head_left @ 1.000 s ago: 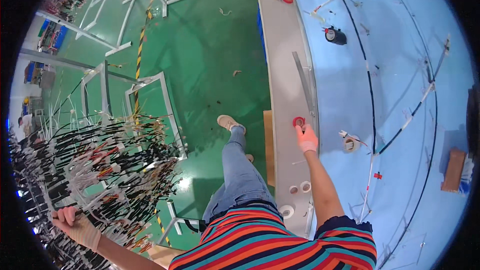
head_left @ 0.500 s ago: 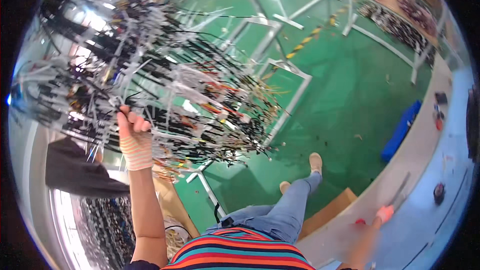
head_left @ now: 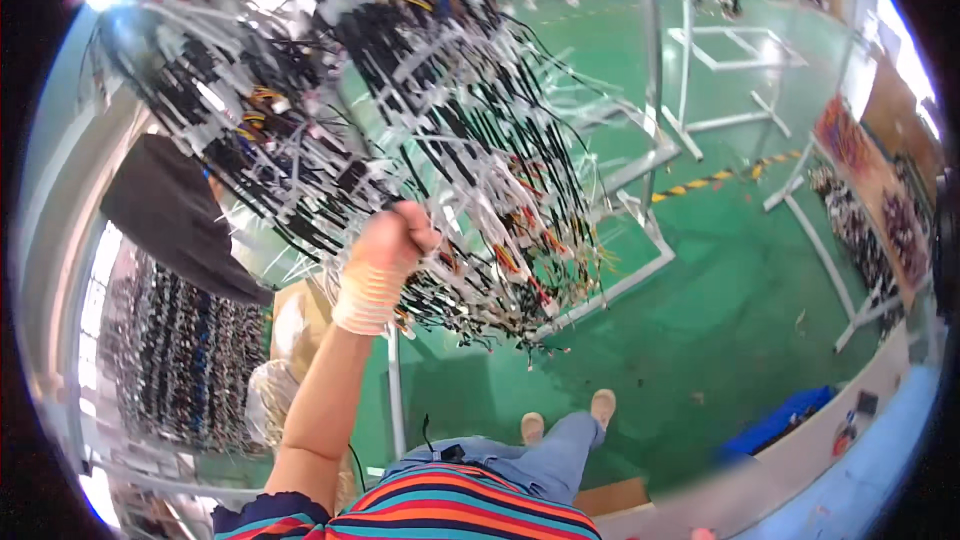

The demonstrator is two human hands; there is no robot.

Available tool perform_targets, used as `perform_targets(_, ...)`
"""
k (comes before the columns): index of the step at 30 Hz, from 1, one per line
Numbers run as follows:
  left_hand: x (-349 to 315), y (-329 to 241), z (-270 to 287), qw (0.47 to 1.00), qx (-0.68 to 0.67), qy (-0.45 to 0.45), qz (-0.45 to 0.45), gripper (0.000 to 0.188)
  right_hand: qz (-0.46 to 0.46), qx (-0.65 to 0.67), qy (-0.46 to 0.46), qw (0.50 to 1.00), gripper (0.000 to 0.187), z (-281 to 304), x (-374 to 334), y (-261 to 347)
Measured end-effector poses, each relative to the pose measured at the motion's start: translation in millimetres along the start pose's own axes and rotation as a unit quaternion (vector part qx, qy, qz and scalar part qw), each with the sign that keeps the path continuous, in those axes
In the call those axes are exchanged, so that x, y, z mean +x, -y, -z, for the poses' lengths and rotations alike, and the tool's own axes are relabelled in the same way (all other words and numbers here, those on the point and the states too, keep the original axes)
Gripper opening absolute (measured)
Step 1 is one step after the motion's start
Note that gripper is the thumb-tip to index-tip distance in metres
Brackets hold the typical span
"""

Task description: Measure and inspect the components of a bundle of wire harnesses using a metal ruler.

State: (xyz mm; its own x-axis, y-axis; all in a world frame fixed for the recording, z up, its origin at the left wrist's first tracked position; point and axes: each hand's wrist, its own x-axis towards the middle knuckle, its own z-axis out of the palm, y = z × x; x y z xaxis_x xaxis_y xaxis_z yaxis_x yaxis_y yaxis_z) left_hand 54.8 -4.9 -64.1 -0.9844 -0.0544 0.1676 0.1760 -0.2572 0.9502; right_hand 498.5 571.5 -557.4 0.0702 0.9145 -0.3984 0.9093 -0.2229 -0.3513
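Several bundles of wire harnesses, black cables with white sleeves, tags and connectors, hang in front of me. My left hand, with a striped cuff over palm and wrist, is raised against their lower part. Its fingers are curled closed but smeared by motion, and what they hold, if anything, cannot be made out among the cables. Of my right hand only a small pinkish part shows at the lower edge; its fingers are hidden.
White metal rack frames stand on the green floor. A dark cloth hangs at the left, above more hanging cables. At the right are a blue bin, a blue-topped bench and another loaded rack.
My left hand has moved right across the harnesses. My right hand, which was over the bench with a long greyish thing, has dropped almost out of view. The view has shifted.
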Motion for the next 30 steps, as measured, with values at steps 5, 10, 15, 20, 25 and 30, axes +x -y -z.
perform_targets(5, 31, 14, 14, 0.832, 0.482, -0.167, -0.22, 0.03, 0.162, 0.337, 0.01, 0.927, 0.027, 15, -108, 150)
perform_targets(10, 91, 31, 0, 0.906, 0.289, -0.236, -0.198, 0.029, 0.384, 0.417, 0.222, 0.793, 0.026, 53, -228, 381)
perform_targets(15, 60, 15, -25, 0.964, 0.106, -0.21, -0.122, 0.021, 0.62, 0.414, 0.296, 0.597, 0.029, 105, -377, 515)
perform_targets(20, -1, -18, -57, 0.988, -0.122, -0.09, -0.02, 0.021, 0.829, 0.243, 0.42, 0.279, 0.032, 158, -506, 543)
perform_targets(25, -35, -42, -54, 0.988, -0.139, -0.069, 0.023, 0.025, 0.96, 0.098, 0.197, 0.171, 0.036, 173, -586, 547)
perform_targets(30, -40, -39, -41, 0.992, 0.022, -0.043, -0.115, 0.031, 0.976, 0.063, 0.087, 0.188, 0.037, 179, -627, 545)
